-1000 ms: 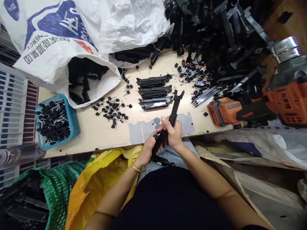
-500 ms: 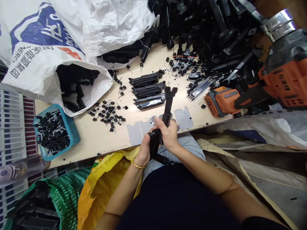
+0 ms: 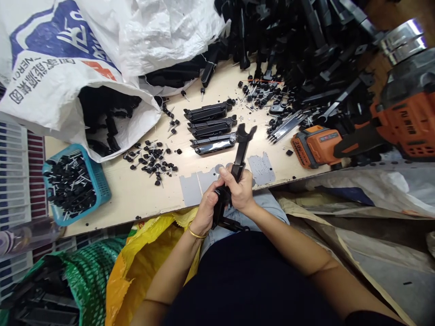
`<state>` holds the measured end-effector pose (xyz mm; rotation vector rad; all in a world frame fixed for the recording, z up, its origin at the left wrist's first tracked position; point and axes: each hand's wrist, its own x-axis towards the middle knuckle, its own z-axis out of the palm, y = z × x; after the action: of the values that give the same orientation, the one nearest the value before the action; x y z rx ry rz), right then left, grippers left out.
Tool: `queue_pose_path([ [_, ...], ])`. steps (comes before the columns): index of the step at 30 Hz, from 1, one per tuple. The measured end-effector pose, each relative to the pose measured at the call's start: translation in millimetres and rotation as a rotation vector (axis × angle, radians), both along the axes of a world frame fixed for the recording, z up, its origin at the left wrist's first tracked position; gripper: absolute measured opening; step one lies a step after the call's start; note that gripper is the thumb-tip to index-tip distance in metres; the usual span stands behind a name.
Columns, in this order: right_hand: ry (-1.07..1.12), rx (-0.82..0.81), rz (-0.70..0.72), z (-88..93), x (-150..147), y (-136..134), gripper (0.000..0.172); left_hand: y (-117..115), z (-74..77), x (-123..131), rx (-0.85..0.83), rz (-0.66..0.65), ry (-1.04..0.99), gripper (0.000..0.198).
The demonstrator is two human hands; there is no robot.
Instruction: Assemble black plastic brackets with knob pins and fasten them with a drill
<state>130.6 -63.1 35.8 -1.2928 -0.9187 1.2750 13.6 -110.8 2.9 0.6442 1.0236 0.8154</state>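
Note:
Above my lap, at the table's front edge, both hands grip one black folding bracket (image 3: 240, 151) with a forked end pointing up and away. My left hand (image 3: 205, 208) is closed around its lower body, thumb on top. My right hand (image 3: 242, 192) wraps the arm below the fork, thumb laid along it. The bracket's lower leg juts out beneath my hands toward my body. Just beyond lie three similar folded black brackets (image 3: 212, 129) in a row. Grey flat pads (image 3: 261, 168) sit on the table edge near my right hand.
Black-headed pins (image 3: 152, 158) lie left of the brackets; more fill a teal basket (image 3: 105, 188). A white sack (image 3: 44, 81) holds black parts. An orange cordless drill (image 3: 316, 142) stands right, by a heap of black parts (image 3: 292, 40). A yellow bag (image 3: 136, 267) hangs below the table.
The bracket's forked end has turned slightly and tips a little to the right. My left hand has shifted a little up on the bracket. The view has moved slightly.

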Motion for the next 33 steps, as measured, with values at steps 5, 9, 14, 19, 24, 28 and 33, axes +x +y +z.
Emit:
queue_pose_path([
  [5, -0.008, -0.115, 0.143, -6.4, -1.2, 4.6, 0.05, -4.3, -1.3, 5.1, -0.114, 0.067, -0.05, 0.081],
  [9, -0.056, -0.091, -0.103, -13.2, -7.6, -7.7, 0.047, -0.3, -2.0, 6.9, -0.086, 0.089, -0.04, 0.079],
  [14, -0.067, -0.028, 0.023, -7.7, 2.9, -9.0, 0.05, 1.4, 2.7, 1.4, -0.016, -0.062, -0.042, 0.079],
  [19, -0.049, -0.027, 0.038, -0.1, 2.5, -9.4, 0.049, -4.1, 3.4, 1.3, 0.002, -0.022, -0.03, 0.078],
  [24, -0.101, -0.016, -0.046, -8.9, -3.7, -8.0, 0.048, 12.8, -13.3, -5.8, -0.044, -0.153, -0.063, 0.09],
  [28, -0.139, -0.079, -0.119, -23.2, 9.5, 13.1, 0.049, 27.0, -7.4, -20.9, 0.203, -0.371, 0.058, 0.11],
  [33, -0.026, -0.16, -0.422, -39.6, 13.0, 32.8, 0.053, 6.1, 19.1, -0.2, 0.703, -0.468, 0.939, 0.114],
])
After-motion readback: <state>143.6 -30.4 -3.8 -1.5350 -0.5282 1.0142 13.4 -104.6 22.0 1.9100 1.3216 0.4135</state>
